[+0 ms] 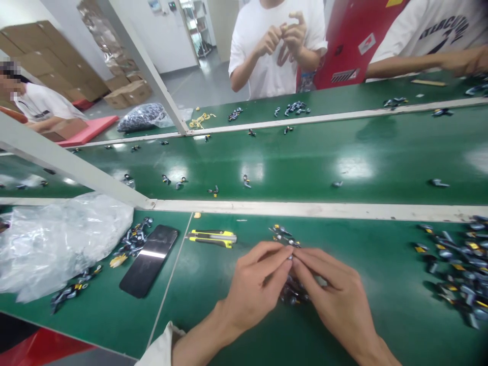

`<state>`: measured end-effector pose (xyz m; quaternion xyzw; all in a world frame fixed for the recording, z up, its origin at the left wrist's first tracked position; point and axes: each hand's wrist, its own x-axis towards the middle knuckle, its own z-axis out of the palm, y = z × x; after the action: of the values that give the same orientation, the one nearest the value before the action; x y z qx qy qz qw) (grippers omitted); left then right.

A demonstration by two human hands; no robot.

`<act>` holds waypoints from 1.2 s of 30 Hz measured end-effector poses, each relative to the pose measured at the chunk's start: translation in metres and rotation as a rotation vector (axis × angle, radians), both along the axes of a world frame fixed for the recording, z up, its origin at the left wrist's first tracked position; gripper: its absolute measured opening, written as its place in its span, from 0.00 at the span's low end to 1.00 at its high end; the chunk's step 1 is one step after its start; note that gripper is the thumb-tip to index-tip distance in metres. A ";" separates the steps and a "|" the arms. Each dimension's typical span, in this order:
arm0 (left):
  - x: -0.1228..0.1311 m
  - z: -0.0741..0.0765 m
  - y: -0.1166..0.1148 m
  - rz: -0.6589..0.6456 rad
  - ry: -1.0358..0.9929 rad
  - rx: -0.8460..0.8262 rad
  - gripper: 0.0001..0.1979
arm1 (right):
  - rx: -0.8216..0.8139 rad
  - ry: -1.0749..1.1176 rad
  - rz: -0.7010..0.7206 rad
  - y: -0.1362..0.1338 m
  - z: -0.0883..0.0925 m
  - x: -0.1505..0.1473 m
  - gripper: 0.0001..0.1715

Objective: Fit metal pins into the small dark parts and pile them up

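Observation:
My left hand (259, 279) and my right hand (333, 295) meet fingertip to fingertip above the green table. Pinched between them is a small metallic part (290, 257), mostly covered by the fingers, so its kind cannot be told. A few dark parts with yellow bits (284, 235) lie just beyond the fingertips. Beneath the hands is another small cluster of dark parts (293, 294), partly hidden. To the right spreads a large pile of similar black, silver and yellow parts (461, 269).
A yellow utility knife (211, 237) and a black phone (149, 261) lie to the left, beside a clear plastic bag (64, 244). A white rail (267, 208) separates the table from a green belt (297, 162) carrying scattered parts. Co-workers (278, 51) sit across.

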<state>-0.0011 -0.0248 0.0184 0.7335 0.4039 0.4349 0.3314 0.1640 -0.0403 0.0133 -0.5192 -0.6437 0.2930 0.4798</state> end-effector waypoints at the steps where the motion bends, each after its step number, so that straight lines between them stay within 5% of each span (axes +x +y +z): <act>1: 0.000 -0.001 0.000 0.006 -0.003 -0.001 0.17 | -0.040 0.011 0.026 0.000 0.001 0.001 0.15; 6: 0.002 -0.003 0.000 0.049 -0.021 0.026 0.17 | -0.232 0.181 0.121 0.003 0.005 0.003 0.16; 13: 0.006 -0.005 -0.005 0.088 -0.012 0.151 0.19 | -0.426 0.497 -0.043 0.001 -0.001 -0.001 0.11; 19: 0.005 0.000 -0.001 0.075 -0.019 0.238 0.17 | -0.706 0.826 0.164 0.005 -0.006 0.009 0.13; 25: 0.006 0.002 -0.002 0.090 -0.094 0.184 0.13 | -0.846 1.002 0.074 0.009 0.000 0.005 0.15; 28: 0.006 0.003 -0.004 0.107 -0.128 0.140 0.12 | -0.772 0.864 0.059 0.006 0.004 0.002 0.13; 33: 0.005 0.007 -0.006 0.100 -0.170 0.026 0.13 | -0.390 0.596 -0.080 -0.001 0.010 -0.003 0.05; 36: 0.005 0.010 -0.008 0.098 -0.185 -0.090 0.14 | -0.365 0.550 -0.033 -0.002 0.012 -0.004 0.06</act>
<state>0.0036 -0.0326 0.0284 0.6540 0.4261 0.4978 0.3781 0.1598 -0.0418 0.0248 -0.5084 -0.4184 0.5248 0.5395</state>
